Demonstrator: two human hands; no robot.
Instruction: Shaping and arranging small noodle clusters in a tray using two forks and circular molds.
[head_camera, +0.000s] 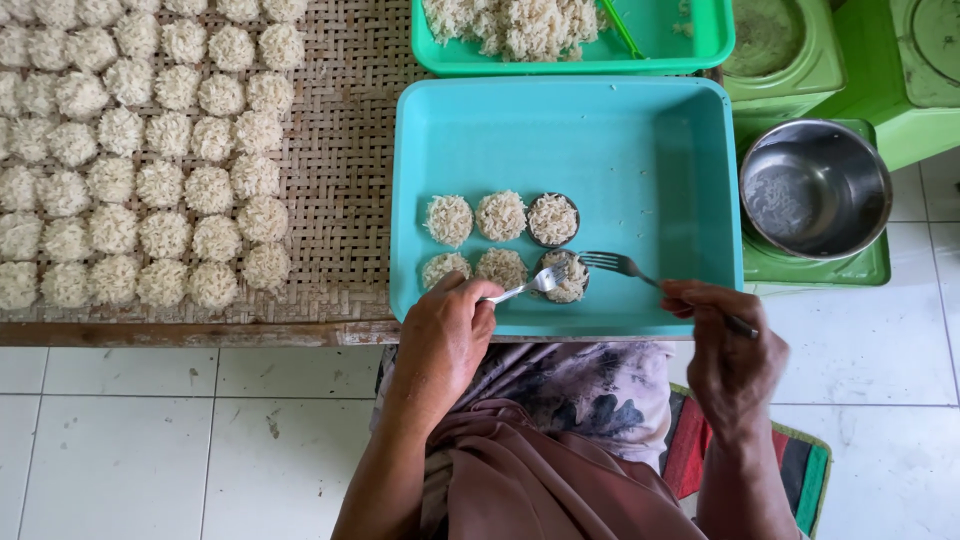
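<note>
left hand (442, 335) in a clenched grip on a silver metal fork (527, 287), right hand (727, 350) grasping a second steel fork (640, 273), both tines at a round noodle-filled mould (565, 276), shallow turquoise plastic tray (640, 150), woven mat tabletop (340, 160)

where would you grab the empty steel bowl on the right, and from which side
Take the steel bowl by its rim, coming from above. It sits upright and open on a green stand, rim exposed all round, with smooth curved walls. Its near edge is probably easiest, closest to the right hand.
</note>
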